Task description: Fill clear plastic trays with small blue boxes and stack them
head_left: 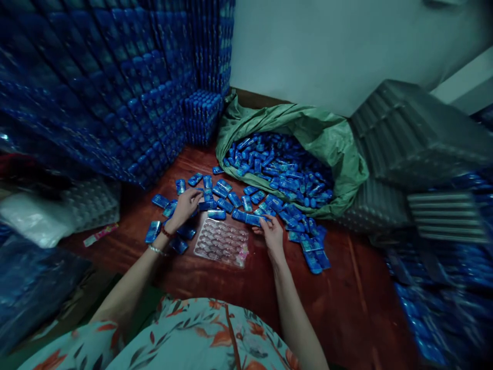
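My left hand (pixel 187 206) is at the left of a loose group of small, shiny blue packets, with its fingers closed at the edge of a blue packet (pixel 208 195). My right hand (pixel 272 235) pinches the end of another blue packet (pixel 253 220), which lies in line with a neighbouring one. Between the hands, nearer to me, a see-through plastic tray (pixel 221 241) with rows of moulded cups lies flat on the red-brown table (pixel 308 308). A pink patch marks its right corner. More blue packets (pixel 314 259) lie to the right of my right hand.
Behind the packets, a green sack (pixel 350 164) lies open, full of similar packets. Tall stacks of blue filled trays (pixel 146 103) rise at the left. Grey stacked trays (pixel 416 139) stand at the right. A pink strip (pixel 100 235) lies near a white plastic bag (pixel 34 218).
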{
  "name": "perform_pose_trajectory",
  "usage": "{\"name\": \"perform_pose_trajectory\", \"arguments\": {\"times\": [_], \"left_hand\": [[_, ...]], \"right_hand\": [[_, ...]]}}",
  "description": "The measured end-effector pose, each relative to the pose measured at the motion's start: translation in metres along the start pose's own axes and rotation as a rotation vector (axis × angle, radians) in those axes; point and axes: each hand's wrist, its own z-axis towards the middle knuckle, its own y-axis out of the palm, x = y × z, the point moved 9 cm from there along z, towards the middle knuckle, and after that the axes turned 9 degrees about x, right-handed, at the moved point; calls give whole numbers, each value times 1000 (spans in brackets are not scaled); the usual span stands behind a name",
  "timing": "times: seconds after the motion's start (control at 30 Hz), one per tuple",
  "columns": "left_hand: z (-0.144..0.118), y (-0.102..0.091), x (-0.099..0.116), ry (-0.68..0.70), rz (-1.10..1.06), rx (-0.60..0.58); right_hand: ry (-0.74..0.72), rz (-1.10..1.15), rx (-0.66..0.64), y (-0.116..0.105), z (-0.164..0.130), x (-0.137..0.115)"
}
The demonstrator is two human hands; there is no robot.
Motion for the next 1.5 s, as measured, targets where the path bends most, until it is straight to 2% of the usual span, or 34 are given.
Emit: {"name": "perform_pose_trajectory", "arguments": {"times": [0.07,0.1,0.17,0.27,0.33,0.47,0.53,0.6,0.7,0.83,0.93,1.03,1.17,1.27,1.37,1.5], "left_hand": [[18,-5,-13,-46,27,29],[22,-3,-14,-36,31,3],[23,11,-6,38,74,-120],[9,40,10,183,265,-345],[4,53,16,230,363,-410],[2,55,21,224,380,-434],[2,42,24,203,296,-385],[-2,23,30,159,103,-269],[-17,2,36,36,-182,-102],[-46,14,41,-59,-322,-66],[-59,28,48,18,-318,-115],[-68,35,57,157,-272,-207],[-79,38,70,357,-137,-367],[-82,42,79,444,25,-469],[-80,47,90,473,104,-543],[-78,52,96,438,64,-592]], "right_hand": [[4,-16,35,-8,-6,6],[9,-32,53,-13,-10,10],[17,-70,81,-20,-17,18],[22,-105,104,-27,-23,26],[21,-96,100,-28,-24,27],[15,-47,128,-37,-24,26],[-13,-29,172,-44,-28,21],[-49,-35,163,-43,-34,16],[-132,-129,55,-21,-43,6],[-458,-444,-98,24,-51,-22],[-653,-636,-308,55,-59,-32],[-731,-860,-442,67,-65,-31],[-778,-1184,-531,76,-70,-31],[-798,-1292,-606,86,-73,-35],[-810,-1312,-656,99,-77,-39],[-776,-1365,-660,108,-79,-36]]}}
